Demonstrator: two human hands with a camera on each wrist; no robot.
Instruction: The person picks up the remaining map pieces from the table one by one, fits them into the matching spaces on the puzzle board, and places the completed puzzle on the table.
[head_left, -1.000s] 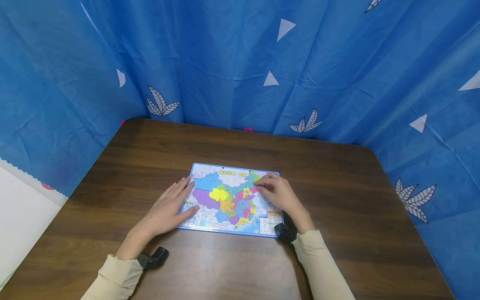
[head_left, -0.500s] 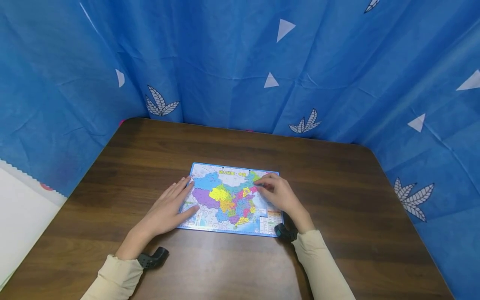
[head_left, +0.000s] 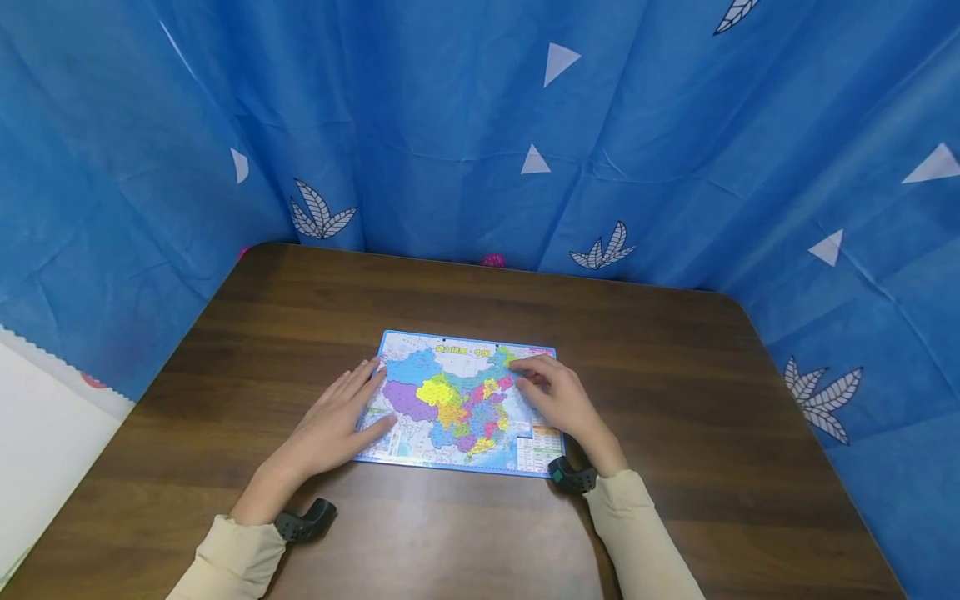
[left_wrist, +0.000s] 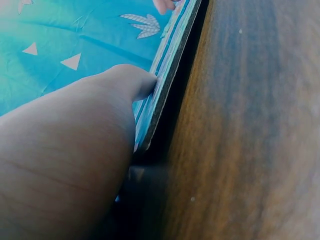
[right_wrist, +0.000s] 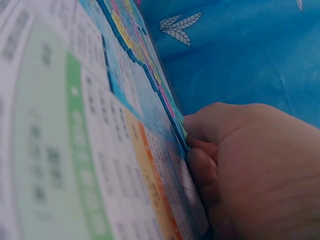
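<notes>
A map puzzle board (head_left: 465, 472) with a blue border and brightly coloured regions lies flat on the table. My left hand (head_left: 330, 429) rests on its left edge with the fingers spread out straight. The left thumb (left_wrist: 142, 82) touches the board's face in the left wrist view. At the upper right of the map, my right hand (head_left: 558, 398) has thumb and forefinger brought together. They pinch a small green puzzle piece (right_wrist: 185, 134) at the edge of the coloured area. Most of that piece is hidden behind the fingertips.
The dark wooden table (head_left: 645, 358) extends around the board on all sides. A blue curtain (head_left: 450, 108) with white leaves and triangles hangs along its back and right. White sheet material (head_left: 45, 442) lies at the far left. Each wrist wears a black camera mount (head_left: 306, 521).
The head view has shifted slightly, so the board sits a little lower in it. The right forefinger and thumb look slightly farther apart. The left hand stays in place on the board.
</notes>
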